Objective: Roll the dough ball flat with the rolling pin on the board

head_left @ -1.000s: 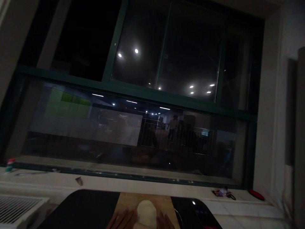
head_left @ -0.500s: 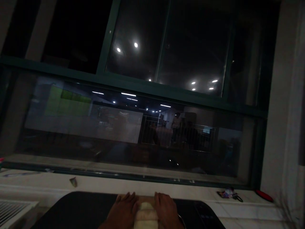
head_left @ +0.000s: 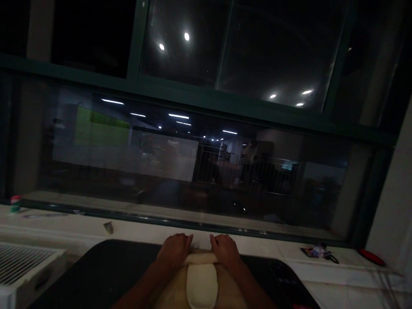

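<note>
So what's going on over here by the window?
A person is rolling out dough. Both hands, the left hand and the right hand, press down on a rolling pin at the far end of a pale strip of dough, flattened into a long oval. It lies on a wooden board set on a dark counter, facing a dark window.

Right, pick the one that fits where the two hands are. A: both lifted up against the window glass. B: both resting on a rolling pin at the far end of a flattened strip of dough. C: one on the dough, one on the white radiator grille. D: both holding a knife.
B: the left hand and right hand press on the rolling pin at the far end of the dough.
</note>
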`<move>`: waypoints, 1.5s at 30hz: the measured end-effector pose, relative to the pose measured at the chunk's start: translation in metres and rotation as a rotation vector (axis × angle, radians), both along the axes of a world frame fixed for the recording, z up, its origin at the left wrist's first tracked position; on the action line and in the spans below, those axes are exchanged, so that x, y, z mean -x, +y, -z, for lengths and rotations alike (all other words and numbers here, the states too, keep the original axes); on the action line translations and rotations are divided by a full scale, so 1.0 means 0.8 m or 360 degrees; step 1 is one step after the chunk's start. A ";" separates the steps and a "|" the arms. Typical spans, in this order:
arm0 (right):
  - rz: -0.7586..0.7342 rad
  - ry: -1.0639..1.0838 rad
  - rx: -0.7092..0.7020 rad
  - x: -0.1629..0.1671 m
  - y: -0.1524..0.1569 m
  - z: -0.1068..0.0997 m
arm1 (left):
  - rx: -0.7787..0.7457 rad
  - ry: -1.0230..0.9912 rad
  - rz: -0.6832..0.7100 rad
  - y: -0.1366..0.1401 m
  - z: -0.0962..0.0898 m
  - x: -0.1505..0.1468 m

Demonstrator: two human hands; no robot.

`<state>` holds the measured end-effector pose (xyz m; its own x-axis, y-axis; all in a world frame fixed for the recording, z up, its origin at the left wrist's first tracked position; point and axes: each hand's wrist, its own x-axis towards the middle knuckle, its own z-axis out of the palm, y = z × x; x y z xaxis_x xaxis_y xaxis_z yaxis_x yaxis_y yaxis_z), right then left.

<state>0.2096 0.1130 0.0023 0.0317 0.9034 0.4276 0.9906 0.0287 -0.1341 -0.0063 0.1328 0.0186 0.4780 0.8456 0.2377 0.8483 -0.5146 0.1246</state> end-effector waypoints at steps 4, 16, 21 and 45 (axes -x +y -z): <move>0.0032 -0.0002 0.0070 0.001 0.021 -0.005 | 0.0035 -0.0070 -0.0111 0.018 0.001 -0.004; -0.0102 -0.0134 0.0082 0.000 -0.031 0.026 | -0.0026 -0.0048 -0.0042 -0.032 0.024 0.001; -0.0152 -0.0082 0.0044 0.003 -0.068 0.027 | -0.0108 -0.0103 -0.0011 -0.064 0.029 0.002; -0.0413 -0.0008 -0.0274 -0.020 -0.153 0.106 | 0.0102 -0.0069 0.0416 -0.146 0.058 0.054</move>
